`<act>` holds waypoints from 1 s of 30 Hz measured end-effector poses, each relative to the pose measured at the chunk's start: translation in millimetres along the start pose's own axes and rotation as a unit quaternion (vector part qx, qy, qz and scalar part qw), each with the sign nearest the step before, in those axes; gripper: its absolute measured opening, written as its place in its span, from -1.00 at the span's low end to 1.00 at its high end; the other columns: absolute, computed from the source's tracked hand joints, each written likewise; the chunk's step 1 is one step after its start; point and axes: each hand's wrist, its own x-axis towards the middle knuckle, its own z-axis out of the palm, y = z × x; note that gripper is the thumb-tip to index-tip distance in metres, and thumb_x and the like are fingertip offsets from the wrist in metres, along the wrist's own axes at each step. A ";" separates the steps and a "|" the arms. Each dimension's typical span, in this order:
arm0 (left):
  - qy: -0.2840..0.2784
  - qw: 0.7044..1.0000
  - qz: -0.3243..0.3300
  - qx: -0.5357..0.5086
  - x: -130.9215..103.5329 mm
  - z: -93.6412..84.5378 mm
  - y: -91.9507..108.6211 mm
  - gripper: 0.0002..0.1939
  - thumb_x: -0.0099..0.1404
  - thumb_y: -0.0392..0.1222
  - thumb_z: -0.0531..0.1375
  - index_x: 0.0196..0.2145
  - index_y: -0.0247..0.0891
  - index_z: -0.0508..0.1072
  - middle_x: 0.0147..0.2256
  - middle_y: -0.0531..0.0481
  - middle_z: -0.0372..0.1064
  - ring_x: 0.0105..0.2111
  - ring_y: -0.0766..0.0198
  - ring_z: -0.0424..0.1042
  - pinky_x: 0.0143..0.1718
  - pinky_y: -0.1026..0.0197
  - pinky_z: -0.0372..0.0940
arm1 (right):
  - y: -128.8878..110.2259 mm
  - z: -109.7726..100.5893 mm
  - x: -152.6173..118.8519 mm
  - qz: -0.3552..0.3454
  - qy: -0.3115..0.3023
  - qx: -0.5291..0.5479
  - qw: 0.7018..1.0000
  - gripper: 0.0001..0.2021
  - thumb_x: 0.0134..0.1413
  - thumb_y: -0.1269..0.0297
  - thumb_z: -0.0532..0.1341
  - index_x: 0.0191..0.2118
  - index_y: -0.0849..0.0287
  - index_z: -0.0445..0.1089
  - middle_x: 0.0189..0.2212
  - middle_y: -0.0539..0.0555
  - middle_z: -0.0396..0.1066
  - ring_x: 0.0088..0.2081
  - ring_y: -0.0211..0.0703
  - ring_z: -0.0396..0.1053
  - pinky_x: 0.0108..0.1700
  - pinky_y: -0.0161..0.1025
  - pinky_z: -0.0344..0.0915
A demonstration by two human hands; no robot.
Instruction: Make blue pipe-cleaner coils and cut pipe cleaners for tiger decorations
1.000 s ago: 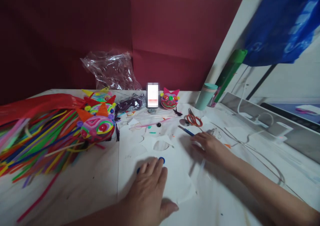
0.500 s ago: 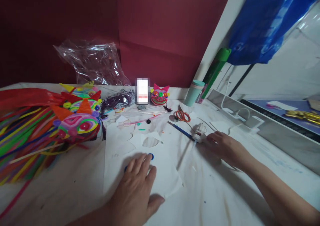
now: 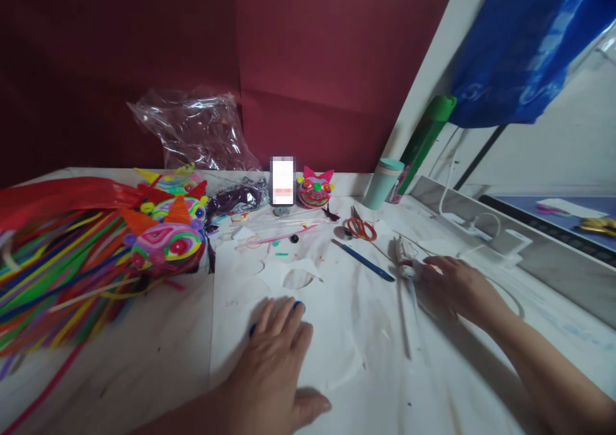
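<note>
White table (image 3: 158, 371), curve-cut white paper (image 3: 327, 335)

Two small blue pieces (image 3: 299, 306) on flat white paper (image 3: 332, 323), a whitish tool (image 3: 405, 255) to their right

A: Desk (image 3: 154, 377), what's on it?
B: White top w/ grey streaks. Ctr: white paper (image 3: 332, 339).
A: R side?
B: Orange-hndl scissors (image 3: 362, 229), slim blue tool (image 3: 368, 263) nr them, small white tool (image 3: 405, 252), teal cup (image 3: 382, 186) upright @ back.
A: L?
B: Multicol. strips (image 3: 72, 274), bright animal heads (image 3: 168, 246). Dk purple bundle in clear plastic (image 3: 238, 197) twd back. One more head (image 3: 316, 191), mid-back.
</note>
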 end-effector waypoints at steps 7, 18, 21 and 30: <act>0.016 1.000 0.007 -0.025 -1.7 -0.5 0.8 -0.23 0.04 0.28 0.12 0.05 -0.36 0.27 0.17 -0.32 0.07 0.22 -0.10 -0.11 0.22 -0.20 -0.33 | -48.5 -22.2 5.7 -0.109 0.087 0.150 0.979 -0.81 0.12 0.26 0.05 -0.24 0.19 0.35 -0.29 0.20 0.42 -0.26 -0.01 0.40 -0.22 -0.11 0.33; 0.050 0.997 0.054 0.030 -3.9 8.2 -3.8 -0.24 0.06 0.32 0.06 -0.03 -0.43 0.31 0.09 -0.38 0.17 0.19 -0.08 -0.02 0.23 -0.13 -0.35 | -193.9 -44.0 7.2 -0.346 -0.097 0.371 0.856 -0.80 0.12 0.48 0.03 -0.21 0.22 0.38 -0.31 0.18 0.37 -0.23 -0.12 0.32 -0.16 -0.20 0.30; 0.055 0.997 0.050 0.033 -4.3 8.0 -2.7 -0.22 0.06 0.33 0.05 -0.05 -0.46 0.32 0.06 -0.39 0.21 0.17 -0.08 0.03 0.24 -0.11 -0.34 | -205.8 -33.8 7.0 -0.326 -0.106 0.398 0.851 -0.81 0.11 0.49 0.04 -0.29 0.23 0.39 -0.36 0.16 0.37 -0.26 -0.14 0.31 -0.19 -0.22 0.30; 0.000 1.000 0.022 0.014 -2.1 2.8 0.5 -0.15 0.03 0.33 0.08 0.01 -0.51 0.28 0.18 -0.45 0.00 0.22 -0.13 -0.12 0.22 -0.10 -0.19 | -204.4 -24.0 3.0 -0.288 -0.101 0.429 0.850 -0.78 0.11 0.51 0.02 -0.22 0.22 0.38 -0.30 0.18 0.33 -0.24 -0.13 0.28 -0.17 -0.19 0.29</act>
